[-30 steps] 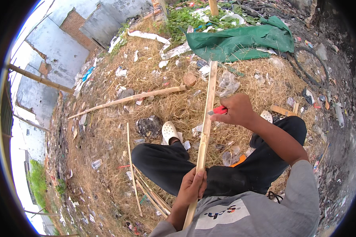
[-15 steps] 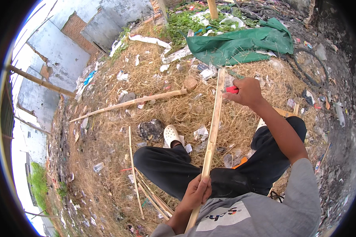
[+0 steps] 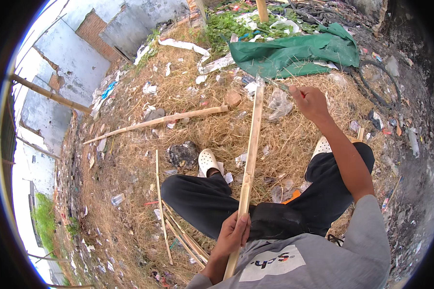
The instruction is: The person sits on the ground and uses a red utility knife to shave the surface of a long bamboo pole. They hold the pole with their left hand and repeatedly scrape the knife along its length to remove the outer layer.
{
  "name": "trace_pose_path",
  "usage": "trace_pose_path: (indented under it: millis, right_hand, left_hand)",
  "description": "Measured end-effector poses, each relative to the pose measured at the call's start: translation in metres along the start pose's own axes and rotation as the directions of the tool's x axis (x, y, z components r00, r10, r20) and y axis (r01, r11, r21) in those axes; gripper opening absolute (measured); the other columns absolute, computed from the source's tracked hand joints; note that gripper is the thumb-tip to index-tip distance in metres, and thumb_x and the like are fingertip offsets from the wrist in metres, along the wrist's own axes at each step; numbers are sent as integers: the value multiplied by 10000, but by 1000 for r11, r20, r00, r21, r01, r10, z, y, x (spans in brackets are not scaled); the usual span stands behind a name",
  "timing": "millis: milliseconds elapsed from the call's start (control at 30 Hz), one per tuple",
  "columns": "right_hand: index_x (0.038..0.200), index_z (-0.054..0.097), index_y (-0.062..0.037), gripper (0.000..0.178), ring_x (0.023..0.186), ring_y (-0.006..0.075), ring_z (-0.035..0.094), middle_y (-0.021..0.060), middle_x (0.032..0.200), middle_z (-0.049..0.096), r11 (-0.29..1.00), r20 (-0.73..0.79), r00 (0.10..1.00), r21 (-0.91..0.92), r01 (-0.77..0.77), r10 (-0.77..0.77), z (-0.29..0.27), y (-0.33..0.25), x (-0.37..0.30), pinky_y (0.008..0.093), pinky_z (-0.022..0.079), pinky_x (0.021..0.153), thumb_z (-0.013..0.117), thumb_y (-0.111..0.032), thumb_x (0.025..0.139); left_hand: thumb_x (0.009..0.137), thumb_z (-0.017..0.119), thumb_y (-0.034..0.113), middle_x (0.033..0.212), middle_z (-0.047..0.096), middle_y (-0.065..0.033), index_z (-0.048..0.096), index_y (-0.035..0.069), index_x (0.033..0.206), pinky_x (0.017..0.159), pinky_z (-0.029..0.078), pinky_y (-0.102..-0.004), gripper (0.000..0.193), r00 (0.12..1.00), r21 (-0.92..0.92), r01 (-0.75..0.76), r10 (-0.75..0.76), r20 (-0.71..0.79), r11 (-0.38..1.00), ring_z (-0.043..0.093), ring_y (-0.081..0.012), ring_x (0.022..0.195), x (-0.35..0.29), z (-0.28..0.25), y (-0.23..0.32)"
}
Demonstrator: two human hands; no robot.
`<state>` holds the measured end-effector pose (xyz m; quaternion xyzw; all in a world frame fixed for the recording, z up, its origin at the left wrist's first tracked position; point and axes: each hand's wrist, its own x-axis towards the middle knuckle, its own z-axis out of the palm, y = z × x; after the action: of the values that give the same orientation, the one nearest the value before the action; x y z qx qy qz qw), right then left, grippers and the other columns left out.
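Note:
A long, pale split bamboo strip runs from my lap away from me, its far end over the dry grass near the green tarp. My left hand is closed around its near part, by my waist. Right of the strip's far end, my right hand is closed on a small red-handled tool, which looks like a knife. Fingers hide most of its handle, and its blade is hard to make out. The tool hand stands a little apart from the bamboo.
A bamboo pole lies on the littered dry grass at the left. Several thin strips lie beside my left knee. A dark stone rests near my left shoe. The green tarp is spread ahead, with black hose beside it.
My right hand has moved slightly right, away from the strip's edge, with the red-handled tool. The bamboo's far end has swung a little left, while my left hand keeps its grip.

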<state>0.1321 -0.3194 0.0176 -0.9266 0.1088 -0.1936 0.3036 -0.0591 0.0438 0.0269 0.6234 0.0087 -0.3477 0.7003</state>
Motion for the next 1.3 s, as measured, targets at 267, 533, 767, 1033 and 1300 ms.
trace_pose_path:
  millis: [267, 533, 767, 1033, 1300]
  right_hand:
    - [521, 583, -111, 667, 396, 265, 517, 67, 431, 482, 805, 164, 791, 40, 592, -589, 20, -78, -86, 381, 394, 429, 627, -752, 703]
    - [492, 497, -115, 699, 384, 270, 468, 65, 431, 434, 812, 98, 813, -56, 580, -574, 24, -60, -71, 393, 346, 410, 609, -772, 703]
    - [487, 487, -117, 710, 389, 265, 480, 63, 434, 432, 767, 48, 773, -100, 634, -633, 27, -60, -66, 383, 357, 409, 609, -788, 685]
    - [476, 530, -124, 717, 365, 237, 477, 57, 404, 435, 806, -47, 818, -210, 554, -574, 34, -29, -33, 357, 365, 405, 603, -814, 658]
    - [494, 472, -110, 705, 404, 276, 486, 73, 439, 436, 809, -38, 813, -134, 572, -581, 30, -34, -28, 393, 361, 420, 627, -773, 676]
  left_hand:
    - [1039, 420, 330, 493, 456, 21, 500, 62, 879, 363, 305, -189, 322, 989, 164, -116, 129, -74, 980, 382, -39, 368, 16, 8, 25]
    - [1037, 429, 321, 494, 451, 32, 501, 64, 877, 369, 292, -189, 311, 991, 179, -80, 98, -94, 981, 382, -31, 379, 18, 14, 29]
    - [1034, 435, 327, 511, 455, 33, 488, 66, 894, 391, 295, -185, 301, 990, 238, -85, 110, -92, 968, 390, -30, 395, 19, 17, 33]
    - [1036, 427, 310, 533, 456, 31, 469, 62, 894, 399, 317, -195, 289, 993, 264, -91, 107, -48, 960, 401, -33, 412, 16, 18, 28]
    - [1036, 431, 290, 562, 451, 27, 460, 59, 917, 405, 337, -204, 261, 995, 274, -78, 91, -35, 959, 416, -43, 432, 13, 16, 33]
